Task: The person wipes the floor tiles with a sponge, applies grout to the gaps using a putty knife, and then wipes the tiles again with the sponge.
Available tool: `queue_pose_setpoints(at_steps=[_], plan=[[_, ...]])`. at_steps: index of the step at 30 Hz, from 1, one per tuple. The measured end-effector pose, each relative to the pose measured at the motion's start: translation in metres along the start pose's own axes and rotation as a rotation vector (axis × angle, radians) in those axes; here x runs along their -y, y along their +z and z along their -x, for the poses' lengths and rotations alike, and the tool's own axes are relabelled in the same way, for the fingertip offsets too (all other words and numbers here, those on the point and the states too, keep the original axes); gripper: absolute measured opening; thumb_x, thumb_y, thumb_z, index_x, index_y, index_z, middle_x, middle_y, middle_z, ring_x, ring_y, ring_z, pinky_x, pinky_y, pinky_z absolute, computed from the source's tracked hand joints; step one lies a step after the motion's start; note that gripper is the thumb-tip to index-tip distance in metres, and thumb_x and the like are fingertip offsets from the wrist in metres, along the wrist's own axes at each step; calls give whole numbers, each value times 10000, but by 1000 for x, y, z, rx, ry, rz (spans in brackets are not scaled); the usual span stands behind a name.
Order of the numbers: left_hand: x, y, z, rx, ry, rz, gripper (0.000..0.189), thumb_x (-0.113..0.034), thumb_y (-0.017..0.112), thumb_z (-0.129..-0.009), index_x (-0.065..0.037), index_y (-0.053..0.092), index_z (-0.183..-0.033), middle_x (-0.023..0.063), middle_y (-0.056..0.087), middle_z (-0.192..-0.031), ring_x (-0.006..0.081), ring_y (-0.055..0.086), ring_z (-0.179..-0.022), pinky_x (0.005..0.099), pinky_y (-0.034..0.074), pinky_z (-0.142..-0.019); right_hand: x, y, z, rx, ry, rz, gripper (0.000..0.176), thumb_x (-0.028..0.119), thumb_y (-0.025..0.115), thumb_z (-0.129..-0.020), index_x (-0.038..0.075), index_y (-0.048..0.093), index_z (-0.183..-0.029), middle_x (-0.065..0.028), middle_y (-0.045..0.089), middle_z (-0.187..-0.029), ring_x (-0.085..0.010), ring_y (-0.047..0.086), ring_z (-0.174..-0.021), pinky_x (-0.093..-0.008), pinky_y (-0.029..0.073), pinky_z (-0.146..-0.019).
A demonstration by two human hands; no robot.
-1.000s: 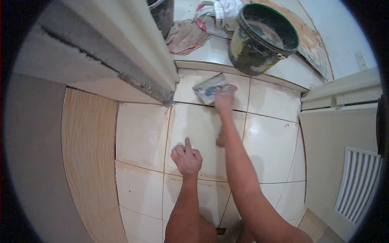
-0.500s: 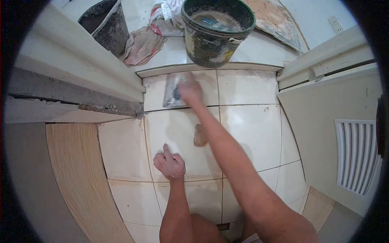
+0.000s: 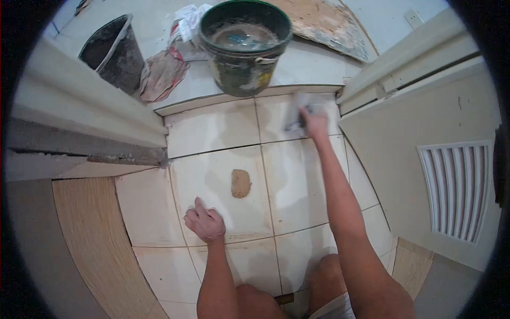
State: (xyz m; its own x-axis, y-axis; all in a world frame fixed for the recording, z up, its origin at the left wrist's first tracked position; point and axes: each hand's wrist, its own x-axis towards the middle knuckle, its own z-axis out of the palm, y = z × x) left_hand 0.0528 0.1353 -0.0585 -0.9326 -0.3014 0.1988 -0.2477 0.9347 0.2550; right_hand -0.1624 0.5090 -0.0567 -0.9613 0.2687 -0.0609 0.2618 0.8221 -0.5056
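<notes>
My right hand [image 3: 315,123] grips a flat trowel [image 3: 298,118], blurred by motion, against the tile near the raised step at the right. On the tile at left, my left hand [image 3: 205,222] rests with one finger stretched forward and the others partly curled; nothing shows in it. Between the two hands a small brown sponge-like block [image 3: 240,183] lies on the white floor tiles [image 3: 297,170]. Its exact material is hard to tell.
On the step [image 3: 313,58] stand a green-rimmed bucket [image 3: 247,69] with murky water and a black bucket [image 3: 119,61], with a dirty cloth [image 3: 163,75] between them. A stained board [image 3: 329,26] lies behind. A louvred door [image 3: 404,127] borders the right.
My right hand and the trowel have swept from the left tile to the right tile along the step. My left hand keeps its place on the same tile; the view has shifted.
</notes>
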Motion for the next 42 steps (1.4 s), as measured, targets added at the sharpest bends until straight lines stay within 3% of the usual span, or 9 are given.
queue_pose_setpoints(at_steps=[7, 14, 18, 20, 25, 28, 33, 36, 42], plan=[[2, 1, -1, -19, 16, 18, 477, -87, 522, -770, -15, 566, -1239, 162, 489, -918, 353, 476, -875, 491, 378, -837, -21, -23, -40, -37, 338, -127, 630, 512, 790, -663, -23, 677, -978, -208, 705, -867, -356, 689, -816, -426, 541, -752], [-1, 2, -3, -101, 71, 5, 464, -103, 527, -740, -5, 613, -1185, 139, 486, -877, 328, 466, -825, 450, 385, -782, -5, -15, -3, -555, 183, -22, 507, 415, 681, -822, -64, 681, -990, -227, 699, -992, -385, 666, -924, -408, 520, -842], [-2, -1, 0, -50, 26, 3, 471, -112, 521, -752, -8, 602, -1204, 144, 488, -896, 334, 467, -840, 461, 378, -798, -54, 28, -28, -83, 350, -337, 594, 485, 667, -830, -73, 658, -1035, -242, 692, -1009, -407, 659, -932, -421, 507, -847], [-2, 1, -1, -43, 10, 23, 478, -118, 522, -760, -16, 589, -1222, 151, 487, -920, 343, 466, -859, 473, 369, -815, -32, -19, -16, -311, 647, -172, 503, 396, 662, -861, -74, 650, -1040, -217, 703, -970, -373, 671, -896, -422, 506, -826], [-3, 1, -1, -22, 7, -6, 478, -112, 524, -760, -26, 583, -1227, 156, 483, -936, 346, 467, -864, 469, 373, -806, 13, 6, 28, -630, 360, -514, 447, 311, 557, -923, -40, 573, -1199, -256, 633, -1152, -395, 604, -1076, -453, 450, -934], [-2, 2, -2, -31, 14, -21, 475, -101, 526, -757, -29, 584, -1223, 153, 481, -932, 344, 468, -854, 467, 377, -798, 28, 22, 28, -764, 807, -757, 439, 281, 496, -950, -18, 538, -1269, -241, 580, -1269, -383, 557, -1161, -423, 427, -984], [-2, -1, -1, -69, 35, 0, 460, -87, 530, -751, -30, 600, -1202, 148, 483, -908, 340, 464, -837, 466, 380, -794, -2, 24, -57, -814, 941, -776, 535, 313, 444, -961, -45, 425, -1359, -264, 504, -1346, -401, 511, -1212, -422, 411, -1029], [-5, -1, -4, -64, 20, 3, 448, -77, 524, -749, -25, 614, -1185, 145, 487, -894, 332, 459, -822, 459, 384, -786, 114, -63, -22, -928, 1001, -1243, 577, 309, 435, -966, -59, 347, -1401, -286, 458, -1383, -407, 492, -1237, -431, 383, -1057], [-2, 1, 0, -22, 12, 6, 498, -90, 526, -758, -12, 566, -1248, 158, 488, -946, 354, 471, -905, 497, 373, -857, 44, 33, 4, -811, 576, -927, 571, 296, 498, -932, -47, 387, -1375, -278, 495, -1338, -385, 500, -1232, -407, 418, -1019]])
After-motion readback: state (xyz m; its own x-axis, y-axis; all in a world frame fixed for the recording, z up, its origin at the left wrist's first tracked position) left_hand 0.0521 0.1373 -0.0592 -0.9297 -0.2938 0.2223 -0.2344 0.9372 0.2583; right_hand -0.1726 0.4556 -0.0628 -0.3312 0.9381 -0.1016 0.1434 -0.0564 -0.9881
